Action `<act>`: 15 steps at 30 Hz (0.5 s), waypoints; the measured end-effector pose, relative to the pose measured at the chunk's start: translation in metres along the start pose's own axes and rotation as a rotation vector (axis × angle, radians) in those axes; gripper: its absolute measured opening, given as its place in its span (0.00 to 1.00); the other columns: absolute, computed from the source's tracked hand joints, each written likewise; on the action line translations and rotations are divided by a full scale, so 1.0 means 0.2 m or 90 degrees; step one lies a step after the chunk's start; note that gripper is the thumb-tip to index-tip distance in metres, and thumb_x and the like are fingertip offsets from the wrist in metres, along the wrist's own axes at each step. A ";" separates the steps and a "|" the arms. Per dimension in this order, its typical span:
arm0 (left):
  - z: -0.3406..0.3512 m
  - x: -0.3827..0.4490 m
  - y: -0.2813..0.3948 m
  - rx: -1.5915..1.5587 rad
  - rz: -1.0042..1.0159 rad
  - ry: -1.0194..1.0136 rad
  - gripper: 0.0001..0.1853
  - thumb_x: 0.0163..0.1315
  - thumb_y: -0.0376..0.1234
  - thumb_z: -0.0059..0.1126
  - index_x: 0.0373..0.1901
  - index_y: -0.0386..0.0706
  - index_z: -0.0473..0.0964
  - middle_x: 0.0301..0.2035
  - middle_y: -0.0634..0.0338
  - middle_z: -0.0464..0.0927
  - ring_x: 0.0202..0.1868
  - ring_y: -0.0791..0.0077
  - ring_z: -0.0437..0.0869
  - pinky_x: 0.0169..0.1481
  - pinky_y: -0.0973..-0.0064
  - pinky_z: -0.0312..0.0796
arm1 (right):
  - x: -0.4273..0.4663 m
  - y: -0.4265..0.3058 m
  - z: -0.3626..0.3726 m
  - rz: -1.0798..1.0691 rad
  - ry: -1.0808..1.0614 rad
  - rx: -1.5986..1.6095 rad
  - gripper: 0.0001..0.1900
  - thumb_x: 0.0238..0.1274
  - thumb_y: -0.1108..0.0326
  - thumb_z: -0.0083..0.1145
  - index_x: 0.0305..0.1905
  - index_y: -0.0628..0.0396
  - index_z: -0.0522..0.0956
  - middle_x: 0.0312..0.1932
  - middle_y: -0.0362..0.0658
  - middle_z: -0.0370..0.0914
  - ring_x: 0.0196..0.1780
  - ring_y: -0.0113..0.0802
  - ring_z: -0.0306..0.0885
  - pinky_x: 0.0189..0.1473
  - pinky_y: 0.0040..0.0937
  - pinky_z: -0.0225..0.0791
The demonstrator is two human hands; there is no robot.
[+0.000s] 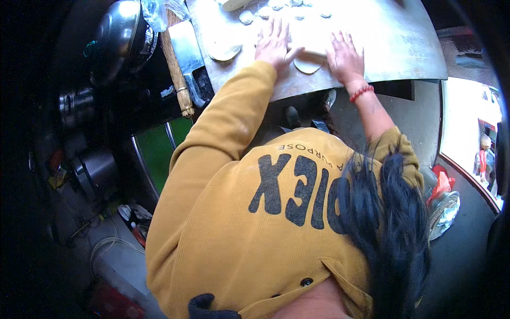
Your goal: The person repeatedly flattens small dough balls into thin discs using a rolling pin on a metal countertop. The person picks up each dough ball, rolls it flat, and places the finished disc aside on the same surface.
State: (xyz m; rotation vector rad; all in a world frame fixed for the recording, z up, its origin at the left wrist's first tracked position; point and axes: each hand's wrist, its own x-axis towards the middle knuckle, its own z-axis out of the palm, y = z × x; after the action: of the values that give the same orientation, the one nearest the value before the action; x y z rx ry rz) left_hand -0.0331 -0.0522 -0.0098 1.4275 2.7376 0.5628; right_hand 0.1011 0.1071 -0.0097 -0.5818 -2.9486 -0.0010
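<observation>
A pale rolling pin [315,51] lies across the far edge of a thin dough round [307,64] on the worktop [382,65]. My left hand [273,44] rests palm down over the pin's left end, fingers stretched forward and thumb out to the side. Over its right end lies my right hand [346,56], also flat with extended fingers, below a red bead bracelet. Both palms hide the ends of the pin. Left of my left hand sits another flattened dough round [224,52]. Several small dough pieces [275,4] are scattered beyond my fingers, washed out by bright light.
Along the worktop's left side lie a cleaver [186,47] and a bundled straw brush [175,67]. A large metal pan [119,32] and a clear plastic bag [154,14] are at upper left. Bags [441,185] stand on the floor at right.
</observation>
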 end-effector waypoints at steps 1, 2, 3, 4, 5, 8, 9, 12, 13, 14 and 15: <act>-0.01 -0.09 0.01 -0.015 0.005 -0.035 0.43 0.56 0.58 0.41 0.65 0.38 0.50 0.65 0.44 0.49 0.69 0.52 0.42 0.68 0.51 0.39 | -0.06 -0.01 -0.03 -0.011 -0.010 0.007 0.26 0.63 0.50 0.37 0.64 0.46 0.62 0.67 0.42 0.56 0.69 0.40 0.51 0.65 0.57 0.43; -0.03 -0.20 0.02 -0.025 0.016 -0.068 0.45 0.55 0.60 0.41 0.66 0.37 0.48 0.65 0.43 0.47 0.69 0.50 0.41 0.68 0.50 0.38 | -0.12 -0.02 -0.04 -0.029 -0.020 0.033 0.26 0.62 0.50 0.38 0.63 0.46 0.63 0.66 0.42 0.57 0.69 0.40 0.52 0.65 0.56 0.43; -0.04 -0.34 0.04 -0.049 0.023 -0.086 0.48 0.53 0.62 0.41 0.66 0.37 0.47 0.65 0.42 0.45 0.69 0.49 0.41 0.67 0.48 0.37 | -0.19 -0.03 -0.03 -0.044 -0.028 0.063 0.26 0.62 0.50 0.39 0.62 0.47 0.64 0.66 0.43 0.58 0.69 0.41 0.52 0.64 0.56 0.43; -0.09 -0.41 0.07 -0.039 0.032 -0.110 0.48 0.53 0.62 0.41 0.66 0.37 0.46 0.66 0.42 0.45 0.69 0.48 0.41 0.67 0.48 0.37 | -0.25 -0.04 -0.03 -0.054 0.006 0.073 0.25 0.62 0.51 0.40 0.61 0.49 0.66 0.65 0.44 0.60 0.68 0.42 0.53 0.64 0.54 0.44; -0.11 -0.44 0.10 -0.034 0.042 -0.136 0.49 0.52 0.63 0.41 0.66 0.37 0.46 0.66 0.42 0.44 0.69 0.48 0.41 0.67 0.47 0.37 | -0.23 -0.03 -0.02 -0.046 0.017 0.094 0.25 0.62 0.51 0.40 0.61 0.50 0.66 0.64 0.44 0.60 0.68 0.42 0.54 0.64 0.54 0.44; -0.09 -0.17 0.09 0.012 0.023 -0.084 0.47 0.54 0.62 0.40 0.65 0.37 0.48 0.65 0.43 0.46 0.68 0.49 0.43 0.67 0.48 0.40 | -0.15 0.00 0.02 -0.029 0.033 0.120 0.25 0.62 0.52 0.40 0.60 0.53 0.66 0.64 0.45 0.61 0.68 0.41 0.54 0.64 0.52 0.45; -0.08 -0.06 0.08 0.038 0.031 -0.067 0.46 0.55 0.61 0.40 0.65 0.37 0.49 0.65 0.43 0.47 0.68 0.49 0.43 0.67 0.50 0.40 | -0.12 0.01 0.02 -0.023 0.033 0.117 0.25 0.62 0.52 0.40 0.60 0.53 0.66 0.64 0.45 0.61 0.68 0.41 0.54 0.64 0.52 0.45; -0.01 -0.02 0.06 0.038 0.014 -0.009 0.46 0.54 0.61 0.41 0.64 0.35 0.50 0.65 0.42 0.48 0.68 0.49 0.44 0.68 0.53 0.42 | -0.16 -0.02 -0.02 -0.015 -0.026 0.124 0.24 0.62 0.53 0.41 0.59 0.54 0.67 0.64 0.45 0.60 0.68 0.40 0.53 0.64 0.52 0.46; -0.05 -0.09 0.08 0.018 0.019 -0.040 0.46 0.55 0.61 0.41 0.65 0.35 0.49 0.65 0.41 0.48 0.68 0.49 0.44 0.68 0.52 0.42 | -0.22 -0.02 -0.03 -0.025 -0.036 0.155 0.24 0.61 0.54 0.43 0.60 0.53 0.66 0.65 0.46 0.59 0.69 0.40 0.53 0.65 0.51 0.46; -0.07 -0.19 0.09 0.010 0.038 -0.063 0.47 0.54 0.61 0.41 0.65 0.34 0.48 0.65 0.40 0.47 0.68 0.48 0.44 0.68 0.51 0.41 | -0.29 -0.03 -0.04 -0.036 -0.028 0.178 0.24 0.61 0.54 0.43 0.60 0.53 0.66 0.65 0.46 0.59 0.69 0.40 0.52 0.65 0.51 0.46; -0.09 -0.31 0.08 -0.011 0.042 -0.097 0.48 0.54 0.62 0.41 0.65 0.34 0.47 0.65 0.40 0.46 0.68 0.46 0.43 0.67 0.49 0.40 | -0.35 -0.03 -0.04 -0.049 -0.020 0.203 0.24 0.61 0.55 0.44 0.60 0.53 0.66 0.65 0.46 0.58 0.69 0.40 0.52 0.65 0.51 0.45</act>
State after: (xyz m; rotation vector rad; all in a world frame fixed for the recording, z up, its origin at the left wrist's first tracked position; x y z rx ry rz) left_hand 0.0138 -0.0986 0.0022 1.4958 2.5705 0.4576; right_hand 0.1632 0.0747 -0.0099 -0.4254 -2.9083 0.4651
